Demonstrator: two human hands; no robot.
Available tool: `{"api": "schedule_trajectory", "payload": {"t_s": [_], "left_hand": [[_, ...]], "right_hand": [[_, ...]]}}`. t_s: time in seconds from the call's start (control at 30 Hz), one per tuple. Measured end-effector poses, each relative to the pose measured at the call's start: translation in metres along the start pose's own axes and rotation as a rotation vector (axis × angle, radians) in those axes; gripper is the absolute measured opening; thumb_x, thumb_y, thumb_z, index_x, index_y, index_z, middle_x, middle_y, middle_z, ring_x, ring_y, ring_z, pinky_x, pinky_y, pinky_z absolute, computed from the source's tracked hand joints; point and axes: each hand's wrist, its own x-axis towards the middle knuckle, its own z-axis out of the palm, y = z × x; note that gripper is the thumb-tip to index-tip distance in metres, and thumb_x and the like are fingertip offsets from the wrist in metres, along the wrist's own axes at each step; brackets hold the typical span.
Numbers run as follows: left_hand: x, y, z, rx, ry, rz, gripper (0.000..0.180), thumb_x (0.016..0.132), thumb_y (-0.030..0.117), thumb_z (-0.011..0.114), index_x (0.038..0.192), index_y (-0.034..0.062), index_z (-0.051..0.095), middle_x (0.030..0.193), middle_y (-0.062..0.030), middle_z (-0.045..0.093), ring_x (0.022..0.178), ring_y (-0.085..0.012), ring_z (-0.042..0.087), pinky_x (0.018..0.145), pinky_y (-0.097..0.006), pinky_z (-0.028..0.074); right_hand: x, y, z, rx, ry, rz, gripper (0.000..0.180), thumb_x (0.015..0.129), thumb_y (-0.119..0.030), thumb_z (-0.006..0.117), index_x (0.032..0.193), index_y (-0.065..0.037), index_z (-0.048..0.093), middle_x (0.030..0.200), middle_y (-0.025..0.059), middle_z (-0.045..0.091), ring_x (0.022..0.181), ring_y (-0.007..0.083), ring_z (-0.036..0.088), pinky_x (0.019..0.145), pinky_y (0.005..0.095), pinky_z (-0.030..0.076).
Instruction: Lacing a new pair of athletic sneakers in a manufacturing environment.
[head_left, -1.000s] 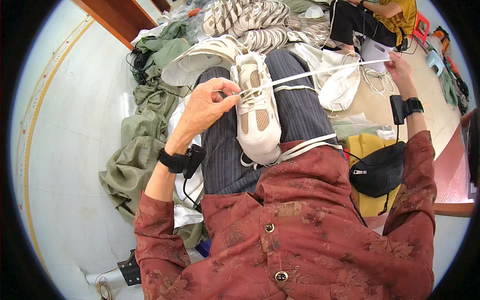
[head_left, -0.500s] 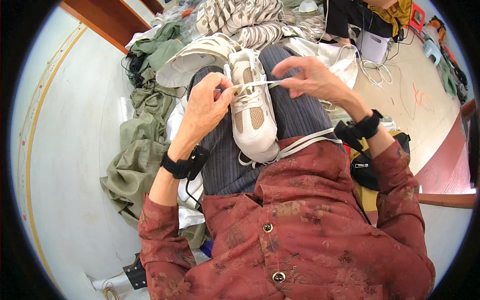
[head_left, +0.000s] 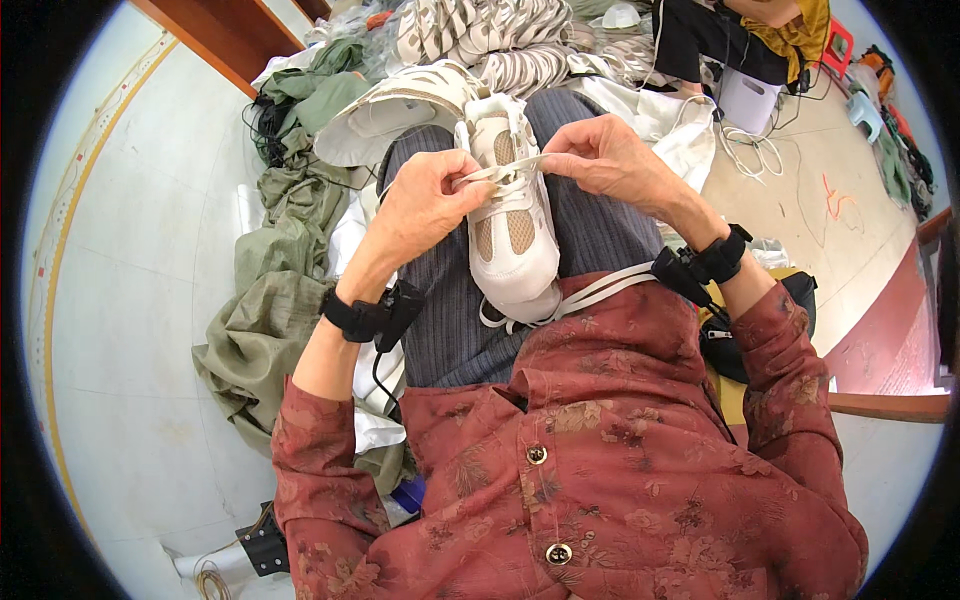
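On the lap of the person, over the dark striped trousers [head_left: 445, 310], lies one white and beige shoe [head_left: 513, 265], its rounded toe to the near side and its opening to the far side. Across the middle of its upper runs a white lace [head_left: 510, 172], passing above the tongue from one hand to the other.

At the left edge of the shoe, the left hand [head_left: 428, 195] holds the lace with thumb and forefinger brought together, the other fingers curled inward. At the right edge, the right hand [head_left: 608, 158] pinches the same lace between thumb and forefinger — its back turned mostly upward. So the shoe is between the two hands, and its toe is nearer to the body than both pinches. The fingertips are just beside the shoe or touching it; I cannot tell which.

Near the toe, pale cords [head_left: 620, 285] lie over the right thigh. Just beyond the shoe, on the left, rests a curved white and beige piece [head_left: 400, 105]. Farther away is a pile of similar shoe uppers [head_left: 480, 30]. To the left lies crumpled green cloth [head_left: 265, 330], and to the far right, white cloth [head_left: 690, 125]. Beyond this cloth, another person in black trousers [head_left: 715, 40] sits near a white container [head_left: 746, 100].
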Motion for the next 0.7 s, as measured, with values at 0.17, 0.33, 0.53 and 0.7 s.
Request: {"api": "schedule_trajectory", "payload": {"t_s": [0.17, 0.33, 0.53, 0.7], "left_hand": [[0.006, 0.0, -0.012, -0.219, -0.135, -0.248, 0.022, 0.082, 0.019, 0.07, 0.077, -0.0026, 0.066, 0.062, -0.0001, 0.053, 0.06, -0.0065, 0.045, 0.053, -0.028, 0.037], [0.013, -0.001, -0.01, 0.126, -0.044, -0.155, 0.024, 0.082, 0.021, 0.071, 0.075, -0.0018, 0.066, 0.061, -0.0005, 0.053, 0.059, -0.0064, 0.044, 0.052, -0.027, 0.036], [0.006, -0.006, -0.01, -0.068, -0.003, -0.116, 0.018, 0.086, 0.019, 0.07, 0.082, 0.0017, 0.066, 0.07, 0.0046, 0.057, 0.065, -0.0027, 0.047, 0.057, -0.021, 0.037], [0.007, 0.003, -0.012, -0.165, 0.003, -0.212, 0.026, 0.088, 0.024, 0.071, 0.082, -0.0011, 0.069, 0.068, 0.0038, 0.057, 0.064, -0.0041, 0.046, 0.058, -0.023, 0.038]], "right_hand": [[0.001, 0.001, -0.005, 0.194, 0.016, 0.099, 0.016, 0.091, -0.019, 0.071, 0.089, -0.003, 0.073, 0.065, -0.0065, 0.055, 0.057, 0.0017, 0.041, 0.048, 0.0207, 0.03], [0.003, 0.01, -0.007, 0.239, 0.039, 0.114, 0.015, 0.091, -0.02, 0.073, 0.09, -0.005, 0.072, 0.064, -0.0078, 0.052, 0.055, 0.0013, 0.039, 0.048, 0.0193, 0.028], [0.005, 0.004, -0.008, 0.24, 0.073, 0.101, 0.014, 0.089, -0.02, 0.074, 0.091, -0.006, 0.073, 0.065, -0.0075, 0.053, 0.055, 0.0015, 0.041, 0.048, 0.0185, 0.031], [0.008, 0.003, -0.009, 0.264, 0.117, 0.078, 0.013, 0.087, -0.02, 0.076, 0.091, -0.007, 0.074, 0.067, -0.0071, 0.056, 0.055, 0.0015, 0.042, 0.049, 0.0184, 0.034]]}}
